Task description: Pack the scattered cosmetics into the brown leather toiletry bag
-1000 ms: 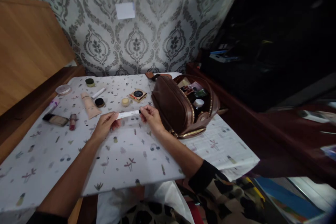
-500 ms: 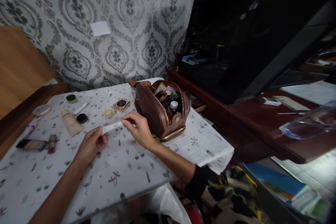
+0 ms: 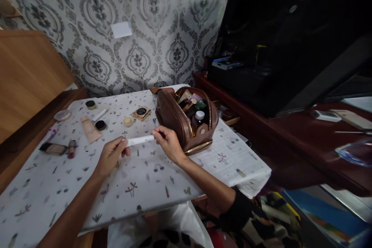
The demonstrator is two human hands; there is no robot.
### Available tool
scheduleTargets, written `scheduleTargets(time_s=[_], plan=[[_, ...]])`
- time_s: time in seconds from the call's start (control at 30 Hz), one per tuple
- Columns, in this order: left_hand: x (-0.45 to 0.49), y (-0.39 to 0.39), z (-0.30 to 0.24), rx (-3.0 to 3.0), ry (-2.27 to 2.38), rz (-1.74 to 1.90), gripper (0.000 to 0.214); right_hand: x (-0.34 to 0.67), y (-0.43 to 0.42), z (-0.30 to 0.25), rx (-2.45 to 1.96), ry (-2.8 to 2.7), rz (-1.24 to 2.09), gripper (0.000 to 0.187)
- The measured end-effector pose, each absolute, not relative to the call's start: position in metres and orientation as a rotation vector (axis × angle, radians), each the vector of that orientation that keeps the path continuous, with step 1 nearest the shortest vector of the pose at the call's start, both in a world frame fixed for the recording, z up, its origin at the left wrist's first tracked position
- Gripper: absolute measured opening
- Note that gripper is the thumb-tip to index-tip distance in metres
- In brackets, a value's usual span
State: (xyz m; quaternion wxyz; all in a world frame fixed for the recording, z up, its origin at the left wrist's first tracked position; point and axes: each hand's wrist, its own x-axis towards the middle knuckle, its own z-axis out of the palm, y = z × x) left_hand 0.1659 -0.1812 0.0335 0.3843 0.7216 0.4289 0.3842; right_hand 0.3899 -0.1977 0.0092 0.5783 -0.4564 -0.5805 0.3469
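Note:
A slim white tube (image 3: 140,140) is held level above the patterned tablecloth (image 3: 139,182), one end in each hand. My left hand (image 3: 112,154) pinches its left end. My right hand (image 3: 167,144) pinches its right end, close to the front of a brown leather cosmetic bag (image 3: 177,118). The bag stands unzipped, with several small bottles and tubes showing inside, among them a white-capped bottle (image 3: 199,115).
Cosmetics lie at the table's far left: a beige tube (image 3: 89,129), a white stick (image 3: 100,114), small round pots (image 3: 100,124), a square compact (image 3: 141,112), a flat compact (image 3: 53,148) and a lipstick (image 3: 71,149). A dark wooden shelf (image 3: 290,139) with a black case stands to the right.
The view swung right, then back a little. Both hands have kept the white tube between them and shifted slightly toward the bag.

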Motion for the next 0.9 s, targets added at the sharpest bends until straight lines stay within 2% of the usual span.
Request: scheduleTargets(time_s=[0.13,0.27,0.43,0.6,0.73,0.9], plan=[[0.157,-0.184,0.038,2.065,1.116,0.879,0.043,0.384,-0.193,-0.005,-1.078,-1.208,1.05,0.042],[0.149,-0.184,0.032,1.97,1.094,0.83,0.042,0.378,-0.195,-0.01,-1.08,-1.118,1.153,0.04],[0.149,-0.195,0.025,1.575,1.064,0.74,0.041,0.378,-0.212,0.001,-1.146,-1.299,0.838,0.026],[0.16,-0.209,0.025,1.191,1.154,0.728,0.059,0.376,-0.228,0.009,-1.112,-1.368,0.673,0.021],[0.163,-0.213,0.022,1.202,1.097,0.801,0.053,0.375,-0.233,0.008,-1.089,-1.226,0.825,0.028],[0.162,-0.219,0.02,1.255,1.021,0.947,0.038,0.376,-0.239,0.007,-0.98,-0.932,1.116,0.047]])
